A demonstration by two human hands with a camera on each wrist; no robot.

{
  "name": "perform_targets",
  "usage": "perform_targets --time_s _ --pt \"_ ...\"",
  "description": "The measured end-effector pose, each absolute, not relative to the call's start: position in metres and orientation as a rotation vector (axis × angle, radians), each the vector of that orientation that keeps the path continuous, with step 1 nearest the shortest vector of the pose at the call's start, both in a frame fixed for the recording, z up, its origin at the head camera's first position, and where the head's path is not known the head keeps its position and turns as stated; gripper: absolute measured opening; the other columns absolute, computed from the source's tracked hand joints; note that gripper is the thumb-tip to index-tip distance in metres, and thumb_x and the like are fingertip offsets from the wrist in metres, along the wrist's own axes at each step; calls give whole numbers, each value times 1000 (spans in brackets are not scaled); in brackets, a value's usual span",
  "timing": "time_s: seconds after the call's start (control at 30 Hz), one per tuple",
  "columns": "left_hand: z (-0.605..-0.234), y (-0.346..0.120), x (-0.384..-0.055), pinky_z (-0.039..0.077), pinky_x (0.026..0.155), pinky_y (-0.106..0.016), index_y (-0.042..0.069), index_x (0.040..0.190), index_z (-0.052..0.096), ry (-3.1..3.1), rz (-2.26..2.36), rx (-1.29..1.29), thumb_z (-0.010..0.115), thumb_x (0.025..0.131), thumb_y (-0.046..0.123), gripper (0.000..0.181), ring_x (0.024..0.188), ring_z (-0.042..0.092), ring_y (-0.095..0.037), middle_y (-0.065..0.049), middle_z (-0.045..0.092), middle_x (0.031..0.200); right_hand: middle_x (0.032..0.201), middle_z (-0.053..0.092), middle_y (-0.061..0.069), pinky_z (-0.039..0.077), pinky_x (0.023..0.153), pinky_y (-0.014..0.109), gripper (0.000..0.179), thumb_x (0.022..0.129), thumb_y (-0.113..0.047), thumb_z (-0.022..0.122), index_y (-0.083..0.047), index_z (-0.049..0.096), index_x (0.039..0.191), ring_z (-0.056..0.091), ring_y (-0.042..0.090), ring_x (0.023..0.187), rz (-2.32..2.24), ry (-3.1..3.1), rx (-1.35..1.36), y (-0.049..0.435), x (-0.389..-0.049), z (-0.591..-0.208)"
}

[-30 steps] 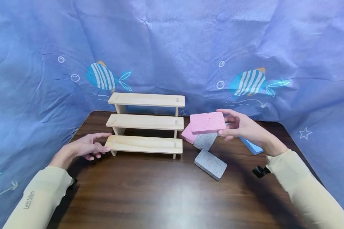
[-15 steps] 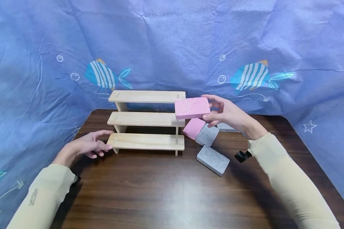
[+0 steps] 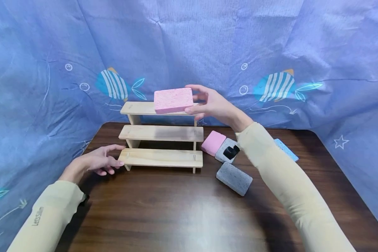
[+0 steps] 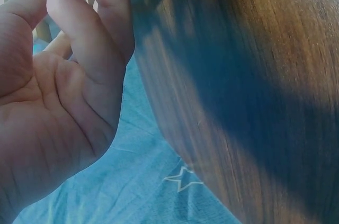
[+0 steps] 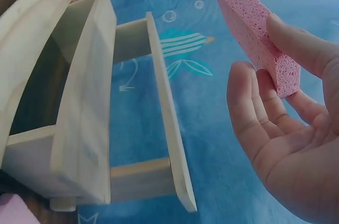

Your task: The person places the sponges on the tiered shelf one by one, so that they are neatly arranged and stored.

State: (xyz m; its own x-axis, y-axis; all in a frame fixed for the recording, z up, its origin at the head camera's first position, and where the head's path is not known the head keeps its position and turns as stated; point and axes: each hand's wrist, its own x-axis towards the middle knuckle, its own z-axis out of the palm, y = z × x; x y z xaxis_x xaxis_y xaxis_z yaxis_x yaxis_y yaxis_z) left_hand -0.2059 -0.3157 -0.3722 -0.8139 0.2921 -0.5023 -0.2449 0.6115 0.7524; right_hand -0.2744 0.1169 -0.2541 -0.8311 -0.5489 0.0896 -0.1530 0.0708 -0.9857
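Note:
My right hand [image 3: 209,103] pinches a pink sponge [image 3: 173,99] by its right end, thumb in front and fingers behind. The sponge is up by the top tier of a three-tier wooden stand [image 3: 160,158]; in the right wrist view the porous sponge [image 5: 254,28] appears apart from the stand [image 5: 85,102]. At the stand's lowest tier, my left hand [image 3: 96,161] holds the left end between thumb and forefinger, its other fingers loosely bent. The left wrist view shows the palm of that hand [image 4: 63,86], with the fingertips cut off at the top.
Right of the stand lie another pink sponge [image 3: 213,142], a grey sponge [image 3: 222,154] against it, and a second grey sponge [image 3: 234,178] nearer the front. A blue sponge [image 3: 286,149] lies beyond the right forearm. A blue fish-print cloth [image 3: 189,52] hangs behind the dark wooden table [image 3: 163,210].
My right hand has carried the pink sponge left and upward, from over the other sponges to the top tier. The left hand has stayed at the lowest tier's left end.

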Motion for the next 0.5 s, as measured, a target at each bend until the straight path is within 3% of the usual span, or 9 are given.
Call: perform_targets --time_s 0.23,0.5 --pt "-375 -315 -204 49 49 -27 13 159 22 2236 1178 37 76 93 26 86 66 66 -17 -13 72 96 123 62 15 59 77 43 78 85 -9 83 -19 45 152 66 27 96 -1812 2080 -664 80 -293 -256" --pt "-375 -316 -204 50 49 -28 13 159 22 2242 1164 36 76 93 27 87 66 66 -18 -13 72 95 118 65 14 58 69 36 82 84 -7 84 -16 41 154 66 39 91 -1817 2093 -639 38 -314 -267"
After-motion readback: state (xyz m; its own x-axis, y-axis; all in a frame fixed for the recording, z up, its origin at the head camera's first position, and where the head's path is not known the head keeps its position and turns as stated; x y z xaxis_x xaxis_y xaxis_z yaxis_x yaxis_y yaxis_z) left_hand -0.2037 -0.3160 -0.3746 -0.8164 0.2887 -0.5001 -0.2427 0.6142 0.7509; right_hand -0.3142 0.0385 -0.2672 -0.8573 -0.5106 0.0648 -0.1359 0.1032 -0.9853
